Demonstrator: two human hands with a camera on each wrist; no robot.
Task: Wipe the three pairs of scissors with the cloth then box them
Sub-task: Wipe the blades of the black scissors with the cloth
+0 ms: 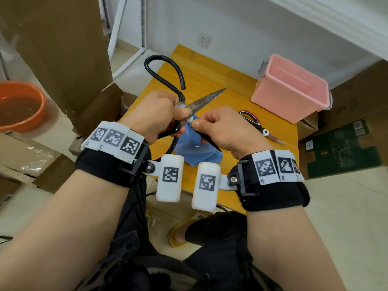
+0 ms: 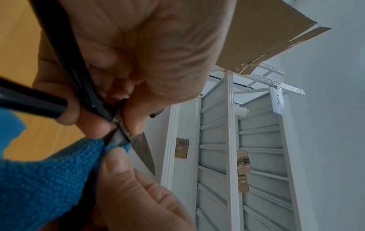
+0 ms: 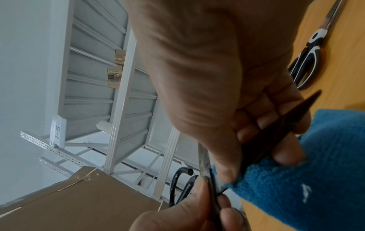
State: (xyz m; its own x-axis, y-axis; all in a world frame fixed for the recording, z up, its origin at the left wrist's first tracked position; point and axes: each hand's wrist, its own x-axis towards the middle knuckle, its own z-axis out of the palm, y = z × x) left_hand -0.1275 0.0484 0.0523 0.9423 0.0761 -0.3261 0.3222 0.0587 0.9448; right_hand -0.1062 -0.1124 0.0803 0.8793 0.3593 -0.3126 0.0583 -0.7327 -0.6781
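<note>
Large black-handled iron scissors (image 1: 190,106) held above yellow wooden table (image 1: 212,80), blades open; pinched at pivot by left hand (image 1: 156,114) fingers (image 2: 136,125); right hand (image 1: 223,131) fingers (image 3: 227,168) pinching blue terry cloth (image 1: 193,143) around lower blade.

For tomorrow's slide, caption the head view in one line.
Left hand grips open black-handled scissors; right hand pinches blue cloth around one blade.

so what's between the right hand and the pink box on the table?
In the head view, a pair of black, white and red scissors lies flat on the yellow table between the right hand and the pink box; nothing else sits there.
</note>
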